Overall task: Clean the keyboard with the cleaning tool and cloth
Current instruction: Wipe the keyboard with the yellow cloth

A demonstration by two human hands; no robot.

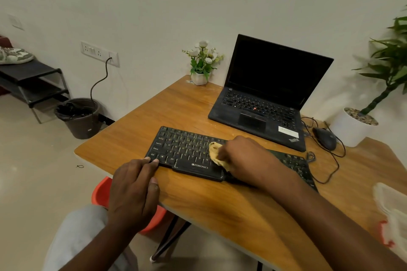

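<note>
1. A person's right hand (pixel 244 158), at the centre of the frame, bunched its fingers round a yellow cloth (pixel 214 153) and pressed it onto the middle keys of a black Zebronics keyboard (pixel 185 151) on a wooden table (pixel 154 112)
2. The left hand (pixel 132 189), lower left of centre, lay with fingers straight and together, their tips against the keyboard's near-left corner
3. The keyboard sat close to the table's near edge, so a hard wipe toward the person could probably push it off if the left hand's brace slipped; a snagged cloth might also lift a keycap
4. The cloth showed at the right hand's fingertips, touching the keys, and that forearm hid part of the keyboard's right half
</note>
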